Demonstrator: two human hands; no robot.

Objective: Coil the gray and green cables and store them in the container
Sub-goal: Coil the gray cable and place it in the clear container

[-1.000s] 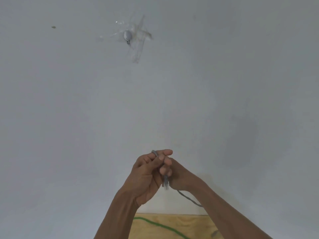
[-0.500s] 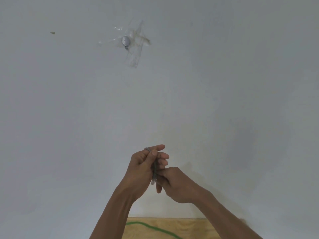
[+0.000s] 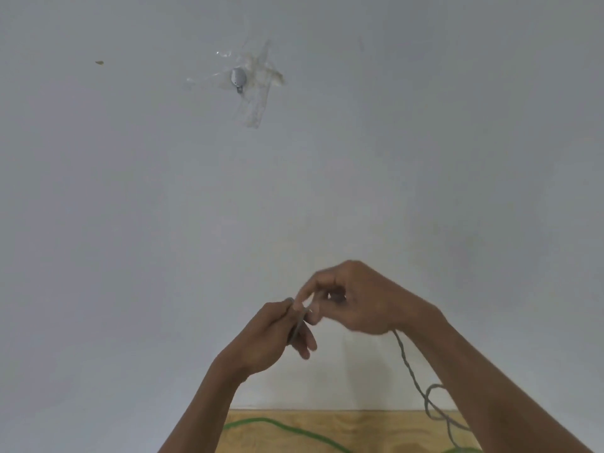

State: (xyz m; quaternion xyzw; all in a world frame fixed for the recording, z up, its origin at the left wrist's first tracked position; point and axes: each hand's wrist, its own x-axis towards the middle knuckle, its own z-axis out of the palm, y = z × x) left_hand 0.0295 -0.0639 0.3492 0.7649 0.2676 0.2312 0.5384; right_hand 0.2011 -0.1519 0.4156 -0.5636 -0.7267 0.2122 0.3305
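1. Gray cable (image 3: 412,377) is the thing we have in hand; before we reach it, going from the left, we see a small dark speck (image 3: 99,62) high on the white wall (image 3: 130,223).
2. Further right on that wall, we see a small metal piece (image 3: 238,78) under crossed strips of clear tape (image 3: 258,93).
3. Our left hand (image 3: 271,335) is raised in front of the wall, its fingers curled round a short stretch of the gray cable, which shows as a thin line along the fingers.
4. Below it, a wooden table (image 3: 359,426) fills the bottom edge, and the green cable (image 3: 287,428) lies across it in a long curve, well apart from both hands.
5. Our right hand (image 3: 362,299) sits just beside the left and a little higher, fingers bent, fingertips touching the left hand's fingers; it is blurred, so we cannot tell just how it pinches the cable.
6. From under the right hand the gray cable hangs free, makes a loose loop beside the right forearm (image 3: 490,387), and reaches down to the table's right end.
7. We see no container in view.
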